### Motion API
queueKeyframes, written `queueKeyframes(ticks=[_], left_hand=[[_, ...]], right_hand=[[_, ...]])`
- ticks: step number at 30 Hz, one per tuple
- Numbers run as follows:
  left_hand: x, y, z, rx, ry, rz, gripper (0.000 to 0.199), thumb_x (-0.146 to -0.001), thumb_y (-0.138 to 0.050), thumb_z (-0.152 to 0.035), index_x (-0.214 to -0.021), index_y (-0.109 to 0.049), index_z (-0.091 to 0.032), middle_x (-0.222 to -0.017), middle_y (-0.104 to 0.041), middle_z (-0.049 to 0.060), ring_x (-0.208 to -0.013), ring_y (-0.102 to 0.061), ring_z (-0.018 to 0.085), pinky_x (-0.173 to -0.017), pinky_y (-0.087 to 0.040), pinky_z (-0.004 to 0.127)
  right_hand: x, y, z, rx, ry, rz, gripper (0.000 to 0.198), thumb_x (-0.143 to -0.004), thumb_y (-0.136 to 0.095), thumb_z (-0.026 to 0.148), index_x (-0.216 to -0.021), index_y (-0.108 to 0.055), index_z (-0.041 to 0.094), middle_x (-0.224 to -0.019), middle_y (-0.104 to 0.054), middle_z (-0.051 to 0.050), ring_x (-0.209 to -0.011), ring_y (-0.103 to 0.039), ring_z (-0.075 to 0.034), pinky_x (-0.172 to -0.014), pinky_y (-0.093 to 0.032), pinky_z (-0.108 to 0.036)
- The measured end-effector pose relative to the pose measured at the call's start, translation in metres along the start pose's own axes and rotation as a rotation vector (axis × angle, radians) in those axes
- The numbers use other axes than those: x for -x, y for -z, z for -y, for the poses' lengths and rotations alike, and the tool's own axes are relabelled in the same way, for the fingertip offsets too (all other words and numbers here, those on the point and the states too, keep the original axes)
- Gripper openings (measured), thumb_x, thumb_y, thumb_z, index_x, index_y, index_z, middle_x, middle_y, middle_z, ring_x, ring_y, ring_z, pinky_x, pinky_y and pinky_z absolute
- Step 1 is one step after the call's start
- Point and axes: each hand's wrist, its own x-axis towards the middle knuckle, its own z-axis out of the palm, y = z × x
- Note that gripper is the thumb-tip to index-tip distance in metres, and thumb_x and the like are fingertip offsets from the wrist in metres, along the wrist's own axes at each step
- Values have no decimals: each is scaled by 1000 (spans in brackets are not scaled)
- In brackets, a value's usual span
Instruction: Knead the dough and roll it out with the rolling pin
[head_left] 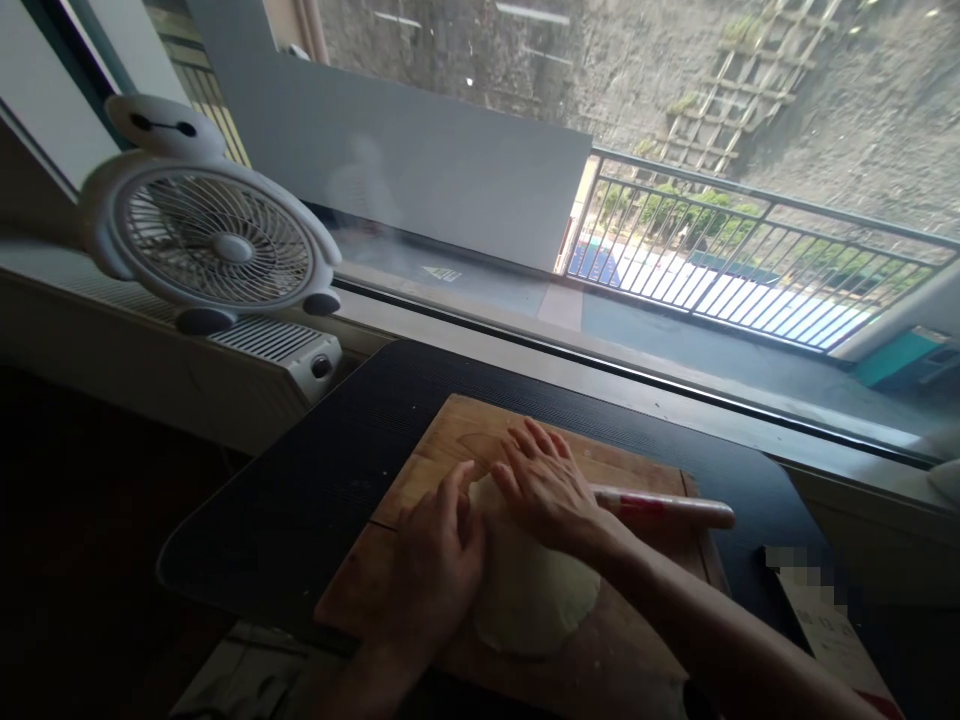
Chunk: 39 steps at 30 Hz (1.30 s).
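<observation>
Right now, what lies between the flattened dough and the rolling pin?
In the head view, the right hand and wrist cross between the dough and the visible part of the rolling pin; whether they touch beneath is hidden.

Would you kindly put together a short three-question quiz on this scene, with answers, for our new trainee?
1. What does the dough lie on?
2. True or false: the fan stands beside the table, not on it.
3. Which hand is nearer the visible end of the rolling pin?
A. Left
B. Right

Key:
1. A wooden board.
2. True; it stands on a slatted unit.
3. B; the right hand is nearer.
</observation>
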Motion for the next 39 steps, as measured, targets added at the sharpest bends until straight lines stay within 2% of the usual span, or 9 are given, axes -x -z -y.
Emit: queueKeyframes(ticks=[3,5,11,17,23,25,30,35,39], left_hand=[[-1,0,-1,4,16,-6,49,-80,-52,-22,-128,-43,-21,-84,-64,3,-81,-62,21,-72,-47,34],[-2,1,-1,14,15,-6,49,-80,-53,-23,-128,-43,-21,-82,-64,2,-78,-63,20,-71,-48,34],[1,1,-2,6,22,-28,45,-84,-50,-28,-128,-44,-20,-83,-65,4,-81,-63,21,-74,-48,35],[0,3,-3,-2,54,-30,51,-79,-54,-25,-129,-43,-21,-91,-66,5,-85,-63,21,-78,-48,37],[2,4,-4,27,56,-32,46,-85,-50,-35,-128,-44,-20,-93,-66,6,-86,-63,23,-79,-48,38],[2,4,-4,35,63,-39,47,-84,-52,-34,-128,-43,-21,-92,-66,6,-85,-63,22,-79,-48,39],[2,2,-3,56,104,-50,53,-79,-57,-30,-130,-42,-22,-94,-66,6,-88,-63,23,-77,-50,37],[2,4,-5,108,136,-37,51,-83,-54,-36,-130,-42,-21,-85,-66,4,-82,-64,22,-75,-50,36],[1,4,-5,95,117,-35,52,-81,-55,-31,-130,-42,-21,-84,-65,4,-79,-63,20,-71,-50,34]], right_hand=[[-32,1,-11,16,-87,17,51,-97,-19,46,-125,-49,16,-145,-33,-12,-139,-13,-29,-108,-14,-52],[-39,2,-12,17,-78,30,51,-97,-19,46,-124,-49,15,-146,-31,-14,-139,-13,-29,-107,-16,-53],[-3,0,6,-10,148,26,50,-98,-19,45,-130,-46,17,-145,-35,-9,-139,-14,-24,-111,-13,-44],[-44,1,-4,30,-2,-8,54,-98,-19,44,-130,-46,10,-149,-26,-14,-140,-9,-28,-109,-12,-50],[5,4,16,-64,210,49,47,-98,-21,40,-135,-42,19,-147,-34,-4,-140,-11,-20,-112,-12,-40],[2,3,16,-60,196,38,49,-98,-21,40,-138,-38,17,-148,-32,-5,-140,-10,-21,-112,-10,-41],[-34,3,5,-57,51,72,59,-97,-18,46,-138,-36,9,-149,-28,-13,-140,-10,-26,-110,-13,-47],[-3,4,14,-107,196,117,49,-98,-19,40,-139,-36,19,-146,-35,-6,-139,-13,-20,-111,-14,-42],[-18,-1,12,-45,93,1,53,-97,-19,42,-139,-36,13,-147,-32,-10,-139,-12,-24,-110,-12,-45]])
